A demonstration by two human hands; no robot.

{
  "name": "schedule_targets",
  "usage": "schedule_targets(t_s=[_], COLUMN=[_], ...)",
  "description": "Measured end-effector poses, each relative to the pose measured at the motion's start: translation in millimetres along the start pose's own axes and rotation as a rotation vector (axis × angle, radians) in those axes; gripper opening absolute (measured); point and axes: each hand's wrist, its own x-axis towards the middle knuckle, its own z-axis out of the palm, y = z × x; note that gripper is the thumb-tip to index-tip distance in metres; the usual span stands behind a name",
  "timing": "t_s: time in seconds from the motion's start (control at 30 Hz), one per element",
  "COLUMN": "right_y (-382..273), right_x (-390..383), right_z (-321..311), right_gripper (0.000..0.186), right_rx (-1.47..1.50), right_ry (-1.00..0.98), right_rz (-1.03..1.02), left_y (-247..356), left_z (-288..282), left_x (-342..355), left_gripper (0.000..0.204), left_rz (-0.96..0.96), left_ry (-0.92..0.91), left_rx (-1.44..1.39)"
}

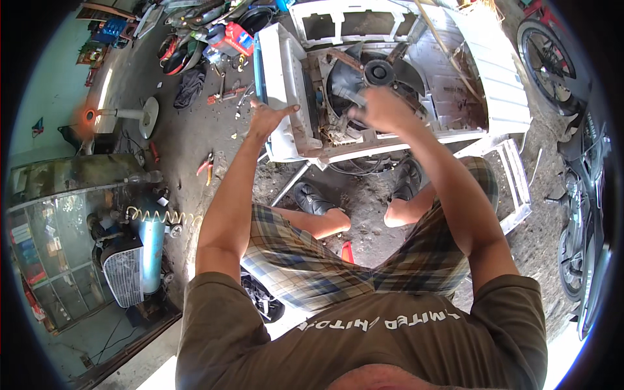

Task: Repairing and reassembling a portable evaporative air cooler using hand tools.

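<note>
Blue-green metal is showing at far left, where a compressor tank (153, 247) is standing on the concrete floor (188, 140) with a yellow coiled hose (162, 216) curling off its top. Red-handled pliers (205, 166) are lying on the floor just beyond it. Moving in, the left hand (268, 118) is reaching forward with fingers spread, thumb pointing right, and it is pressing against the white side panel (281, 91) of the opened air-conditioner unit (403, 84); it is bracing rather than gripping. The unit is lying on the ground straight ahead of the person's knees, casing off, its dark fan (374, 75) exposed in the middle. The right hand (383, 109) is hovering right over the fan housing, fingers curled inward; it is blurred, and I cannot tell whether it is pinching anything. Further right, a white grille panel (517, 182) is leaning beside the unit, and motorcycles (578, 214) are standing along the right edge.
</note>
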Motion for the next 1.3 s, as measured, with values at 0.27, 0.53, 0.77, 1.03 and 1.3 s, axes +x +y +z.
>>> schedule_targets(t_s=[0.27,0.53,0.77,1.03,1.3], right_y=[41.5,-40.6,-32.4,-74.2,-10.7], right_x=[-1.2,-17.4,-1.8,-16.5,-7.5], right_z=[-25.5,40.8,30.0,23.8,-11.9], right_gripper=[0.068,0.060,0.043,0.052,0.052], right_rx=[0.218,-0.293,-0.286,-0.246,-0.120], right_ry=[0.232,-0.395,-0.380,-0.416,-0.395], right_rz=[0.038,-0.356,-0.392,-0.406,-0.309], left_y=[14.1,18.3,37.9,-83.4,-4.1], left_z=[12.9,8.3,16.6,-14.3,-1.4], left_x=[3.7,5.3,0.0,55.9,22.8], left_gripper=[0.142,0.127,0.129,0.136,0.109], left_rz=[-0.035,-0.046,-0.078,0.140,0.111], left_ry=[0.066,0.137,0.126,0.076,-0.023], left_rx=[0.073,0.123,0.173,0.363,0.272])
